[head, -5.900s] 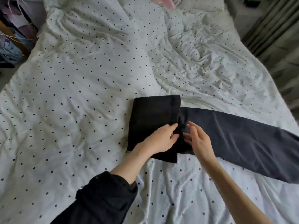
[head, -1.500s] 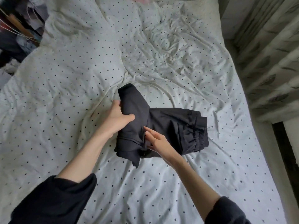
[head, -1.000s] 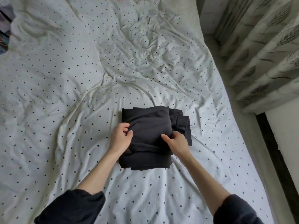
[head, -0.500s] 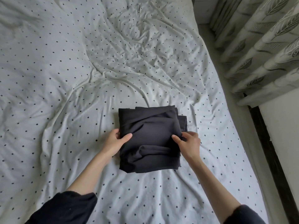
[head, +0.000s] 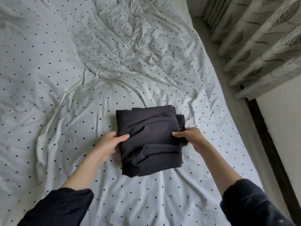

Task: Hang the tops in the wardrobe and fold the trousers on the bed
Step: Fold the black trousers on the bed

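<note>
On the bed (head: 65, 79), left hand (head: 109, 144) and right hand (head: 190, 136) grip folded trousers (head: 149, 141).

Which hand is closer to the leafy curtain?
The right hand. It grips the right edge of the folded trousers, on the side of the bed toward the curtain. The left hand grips the opposite edge, farther from it.

A rumpled white dotted bed (head: 68, 88) carries one folded dark trousers (head: 149, 141) bundle
</note>
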Demonstrator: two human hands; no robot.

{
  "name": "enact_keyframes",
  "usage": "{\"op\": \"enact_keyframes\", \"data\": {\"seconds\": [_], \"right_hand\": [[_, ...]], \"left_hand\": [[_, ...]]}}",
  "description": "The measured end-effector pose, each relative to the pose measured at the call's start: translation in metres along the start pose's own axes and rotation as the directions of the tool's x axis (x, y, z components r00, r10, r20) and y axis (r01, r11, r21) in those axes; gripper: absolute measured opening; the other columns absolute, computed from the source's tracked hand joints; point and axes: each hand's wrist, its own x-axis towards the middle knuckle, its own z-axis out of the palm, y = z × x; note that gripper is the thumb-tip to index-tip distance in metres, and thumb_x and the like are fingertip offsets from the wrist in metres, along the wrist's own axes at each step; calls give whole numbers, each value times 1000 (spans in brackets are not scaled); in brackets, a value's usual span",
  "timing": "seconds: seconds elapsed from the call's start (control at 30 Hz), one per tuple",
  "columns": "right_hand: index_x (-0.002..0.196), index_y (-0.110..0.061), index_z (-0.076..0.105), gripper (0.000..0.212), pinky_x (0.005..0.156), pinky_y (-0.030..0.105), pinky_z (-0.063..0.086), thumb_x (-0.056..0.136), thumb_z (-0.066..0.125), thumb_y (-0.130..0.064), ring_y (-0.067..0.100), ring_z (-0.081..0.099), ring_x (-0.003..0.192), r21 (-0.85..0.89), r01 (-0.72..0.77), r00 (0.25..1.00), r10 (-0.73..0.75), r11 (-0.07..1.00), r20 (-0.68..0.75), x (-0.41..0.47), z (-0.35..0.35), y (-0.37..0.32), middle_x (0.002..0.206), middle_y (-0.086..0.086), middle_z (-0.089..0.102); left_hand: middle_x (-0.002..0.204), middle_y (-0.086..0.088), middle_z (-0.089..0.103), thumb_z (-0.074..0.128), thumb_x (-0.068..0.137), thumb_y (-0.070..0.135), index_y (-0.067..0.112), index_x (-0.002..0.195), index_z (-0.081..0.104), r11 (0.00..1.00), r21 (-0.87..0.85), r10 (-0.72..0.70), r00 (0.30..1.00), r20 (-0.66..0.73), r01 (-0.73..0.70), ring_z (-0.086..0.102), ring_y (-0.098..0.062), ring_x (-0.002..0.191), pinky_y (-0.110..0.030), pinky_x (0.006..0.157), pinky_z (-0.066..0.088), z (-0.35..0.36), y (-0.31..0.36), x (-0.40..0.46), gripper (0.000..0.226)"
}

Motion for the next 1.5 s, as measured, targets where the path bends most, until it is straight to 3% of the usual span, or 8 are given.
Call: {"op": "enact_keyframes", "data": {"seconds": [0.17,0.27,0.37,0.63,0.9,1.1,1.27,1.5], "right_hand": [[99,6,67,32,65,33,56,71,78,-5,24,66,78,38,-12,999,11,999,33,-23,-3,-3,94,15,70],[101,1,68,35,68,34,57,70,79,-9,22,67,87,46,-40,997,37,998,64,-42,-9,-3,99,12,71],[98,-3,69,34,75,36,56,68,81,-14,21,67,93,70,-53,998,50,996,36,-71,-17,0,97,7,73],[105,-1,65,42,81,33,55,68,81,-15,17,67,93,237,52,980,-4,970,-200,-199,-31,36,96,4,73],[101,-12,71,33,89,39,54,68,79,-14,21,69,95,461,266,851,19,847,-525,-384,-22,154,97,4,74],[104,-6,70,36,94,41,51,69,79,-11,23,68,98,629,396,684,242,669,-688,-527,1,278,99,7,73],[98,-10,71,27,77,29,55,72,76,-9,15,68,88,649,541,479,438,535,-761,-660,38,388,97,4,73],[101,-13,72,30,78,30,52,72,76,-12,16,66,95,600,627,198,643,497,-740,-837,100,492,97,1,73]], "left_hand": [[98,1,73,69,83,18,15,102,68,1000,-9,23,998,62,-23,66,-16,97,-41,97,46,-9,6,-12,19],[97,-1,74,69,83,17,14,101,68,999,-8,42,992,117,-41,67,-15,88,-31,76,56,-14,12,-22,18],[94,0,74,67,84,15,13,100,68,997,-9,83,980,181,-83,68,-12,80,-24,58,53,-16,19,-40,16],[92,-4,73,67,83,17,11,100,68,954,120,199,878,436,-276,65,-18,78,-28,65,50,1,44,-102,17],[96,-4,70,65,84,18,10,107,66,813,247,151,601,785,-527,65,-16,76,-26,62,52,72,31,-208,24],[97,-1,73,69,79,20,14,102,69,676,290,-47,353,935,-677,69,-14,79,-27,67,53,159,-37,-321,24],[99,-4,73,72,69,25,13,105,70,585,279,-298,119,947,-762,69,-15,80,-25,64,55,227,-135,-443,38],[87,-3,71,66,83,17,10,99,70,544,153,-482,-158,862,-825,66,-13,70,-21,58,53,278,-275,-616,18]]}}
